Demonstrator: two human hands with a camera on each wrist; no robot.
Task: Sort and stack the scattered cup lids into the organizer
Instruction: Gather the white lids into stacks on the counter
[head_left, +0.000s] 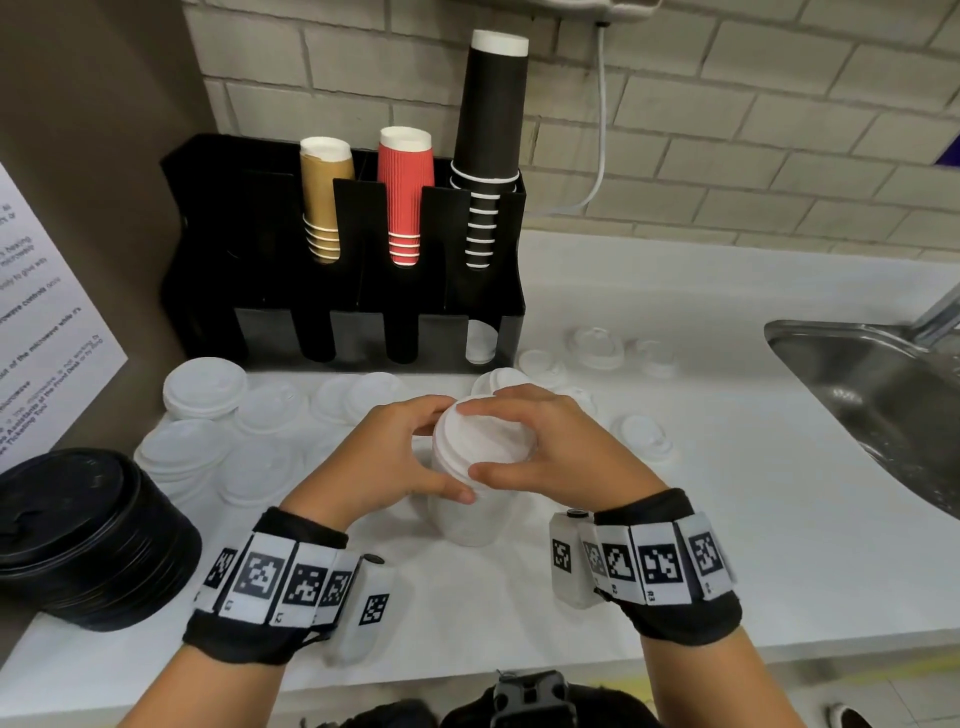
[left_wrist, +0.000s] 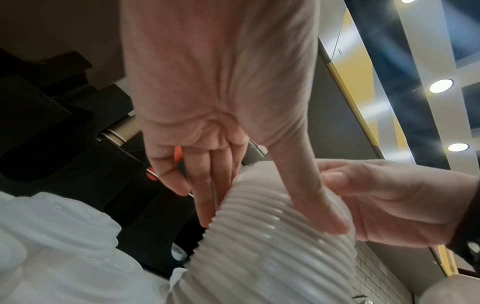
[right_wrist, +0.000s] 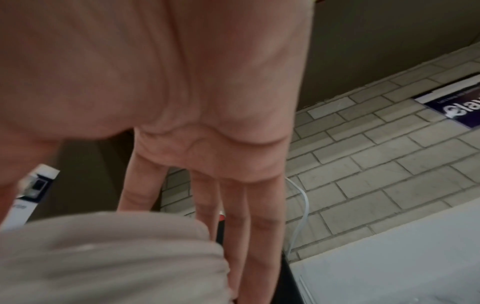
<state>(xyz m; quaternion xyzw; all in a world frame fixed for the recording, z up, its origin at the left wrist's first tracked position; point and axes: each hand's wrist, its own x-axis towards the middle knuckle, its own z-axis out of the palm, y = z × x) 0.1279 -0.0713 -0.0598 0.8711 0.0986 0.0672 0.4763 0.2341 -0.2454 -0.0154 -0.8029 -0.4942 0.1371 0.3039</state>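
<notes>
Hands met over the worktop (head_left: 675, 519): I had my left hand (head_left: 384, 457) and right hand (head_left: 561, 452) both gripping an upright stack of white lids (head_left: 478, 452), its long axis vertical, spouts up. Loose lids (head_left: 208, 384) lay beyond, before the black organizer (head_left: 218, 291).

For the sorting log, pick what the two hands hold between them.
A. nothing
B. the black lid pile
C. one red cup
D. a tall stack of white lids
D: the left hand and right hand both grip a tall stack of white lids standing on the counter.
</notes>
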